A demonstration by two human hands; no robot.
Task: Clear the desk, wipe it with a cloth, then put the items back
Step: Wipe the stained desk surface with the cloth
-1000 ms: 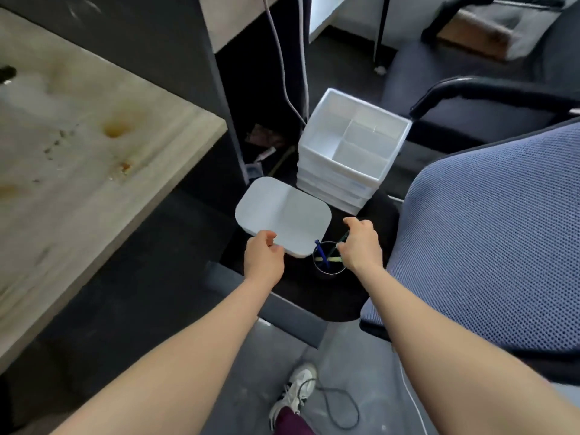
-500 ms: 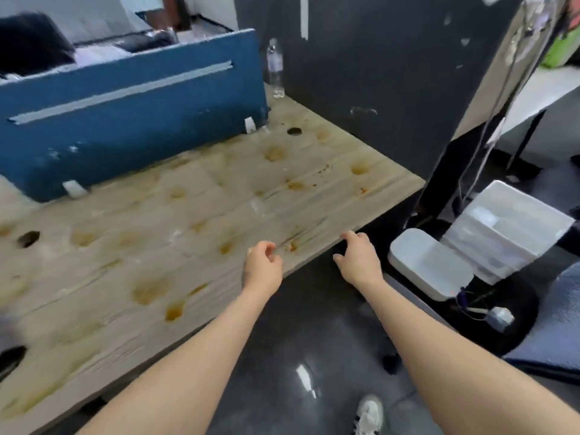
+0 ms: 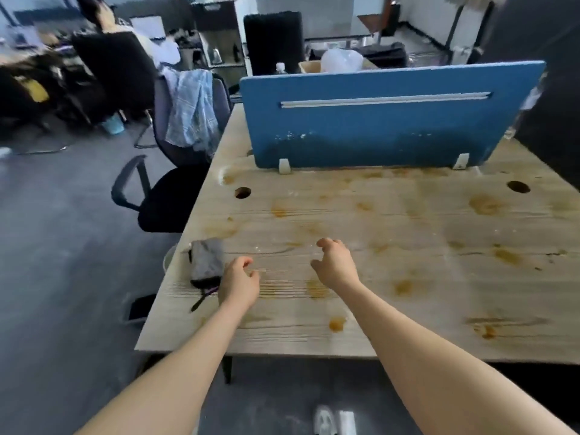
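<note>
The grey cloth (image 3: 206, 260) lay folded and a bit rumpled just left of the left hand (image 3: 239, 284), on the stained wooden tabletop (image 3: 408, 246) under both hands.

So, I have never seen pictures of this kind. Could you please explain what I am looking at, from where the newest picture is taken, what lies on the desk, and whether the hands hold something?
There is no machine here: a person wears a wide-angle camera on the head, and it looks forward and down, so the two bare arms reach in from the bottom edge. The left hand and the right hand hover over a stained wooden desk, fingers loosely curled, holding nothing. On the desk near its left edge lies a folded grey cloth, right beside the left hand, with a dark pen-like thing sticking out from under it. A blue divider panel stands along the far side. Two round cable holes are cut in the top. Left of the desk stands an office chair.
</note>
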